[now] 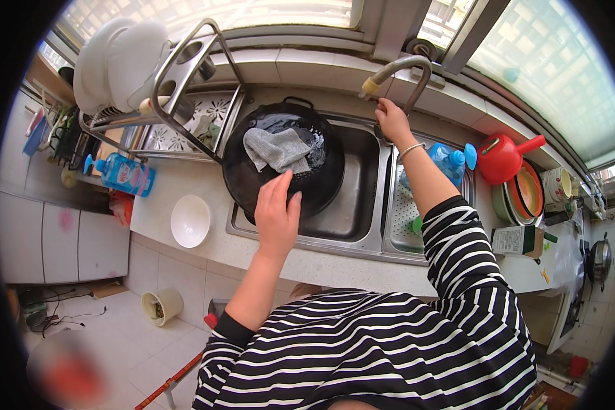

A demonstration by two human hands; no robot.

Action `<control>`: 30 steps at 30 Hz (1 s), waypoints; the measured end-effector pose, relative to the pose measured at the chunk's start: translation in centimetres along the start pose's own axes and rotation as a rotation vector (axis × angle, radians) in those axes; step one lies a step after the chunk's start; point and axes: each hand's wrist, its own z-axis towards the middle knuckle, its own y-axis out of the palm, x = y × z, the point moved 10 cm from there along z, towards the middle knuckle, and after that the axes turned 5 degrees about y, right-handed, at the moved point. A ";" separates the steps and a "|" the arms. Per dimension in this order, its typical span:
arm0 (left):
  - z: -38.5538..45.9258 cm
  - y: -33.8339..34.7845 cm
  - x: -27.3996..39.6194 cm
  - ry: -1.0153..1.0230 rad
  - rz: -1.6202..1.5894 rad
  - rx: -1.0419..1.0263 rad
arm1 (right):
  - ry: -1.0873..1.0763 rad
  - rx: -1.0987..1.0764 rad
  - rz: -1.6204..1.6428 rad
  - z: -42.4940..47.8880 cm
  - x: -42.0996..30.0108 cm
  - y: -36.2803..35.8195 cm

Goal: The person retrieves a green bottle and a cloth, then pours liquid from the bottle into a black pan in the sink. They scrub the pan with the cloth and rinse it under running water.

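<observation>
A round black wok [246, 187] rests over the left side of the stainless steel sink [356, 205], its loop handle at the back. Crumpled on its wet, shiny surface lies a grey mesh cloth [282, 146]. My left hand [278, 218] is above the wok's near side, empty, fingers extended and thumb apart, fingertips by the cloth's near edge; contact is unclear. At the base of the curved metal faucet [421, 64] is my right hand [393, 123], fingers curled. It covers where a handle could be, so its grip is hidden. No water shows at the spout.
A metal rack [184, 128] with white plates [128, 66] stands left, near a blue soap bottle [128, 174] and white bowl [190, 221]. Right of the basin are a drainboard [402, 225], a blue spray-topped bottle [446, 161], a red kettle [499, 159] and stacked basins [507, 202].
</observation>
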 end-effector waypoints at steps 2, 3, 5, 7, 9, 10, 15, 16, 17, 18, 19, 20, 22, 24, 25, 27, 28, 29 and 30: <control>2.9 0.8 0.6 0.033 -0.078 0.003 | 0.071 -0.071 0.158 0.1 1.9 0.9; 4.2 1.1 0.6 0.035 -0.097 0.003 | 0.057 -0.057 0.159 -0.3 1.3 1.3; 7.0 2.4 1.8 0.098 -0.083 -0.020 | 0.039 -0.037 0.151 -0.5 2.2 1.1; 9.2 3.6 3.0 0.181 0.029 -0.048 | 0.033 -0.031 0.109 -0.9 1.9 1.2; 10.6 6.0 2.9 0.222 0.144 -0.167 | 0.033 -0.017 0.075 -1.3 1.4 0.9; 11.1 6.9 2.9 0.251 0.209 -0.202 | 0.035 -0.009 0.063 -1.4 1.1 0.6; 12.5 10.4 1.9 0.352 0.468 -0.330 | -0.007 -0.034 0.023 -2.1 -0.2 0.0; 12.7 11.1 1.7 0.360 0.501 -0.370 | -0.006 -0.032 -0.007 -2.2 -0.3 0.0; 12.9 11.7 1.6 0.367 0.535 -0.410 | -0.014 -0.033 -0.003 -2.2 -0.5 0.0; 13.2 12.3 1.7 0.376 0.569 -0.451 | -0.021 -0.032 0.000 -2.3 -0.5 -0.1; 13.5 12.8 1.7 0.381 0.586 -0.480 | -0.028 -0.031 0.003 -2.3 -0.5 -0.1; 13.9 13.3 1.8 0.387 0.603 -0.509 | -0.029 -0.035 -0.014 -2.3 -0.5 -0.2; 14.5 14.1 1.8 0.393 0.625 -0.548 | -0.044 -0.024 -0.014 -2.2 -0.6 0.0; 15.0 14.7 1.7 0.396 0.630 -0.572 | -0.057 -0.013 -0.016 -2.3 -0.8 0.1; 15.1 14.9 1.6 0.389 0.622 -0.588 | -0.048 -0.020 0.003 -2.3 -0.6 0.2; 15.4 15.3 1.6 0.376 0.604 -0.621 | -0.028 -0.033 0.040 -2.4 -0.5 0.2; 15.3 15.4 1.5 0.367 0.594 -0.628 | -0.024 -0.008 0.050 -2.5 -0.6 -0.1; 15.2 15.4 1.3 0.359 0.585 -0.635 | -0.020 0.017 0.060 -2.6 -0.6 -0.5; 15.0 15.4 1.0 0.347 0.575 -0.642 | -0.017 0.039 0.070 -2.9 -1.1 -1.1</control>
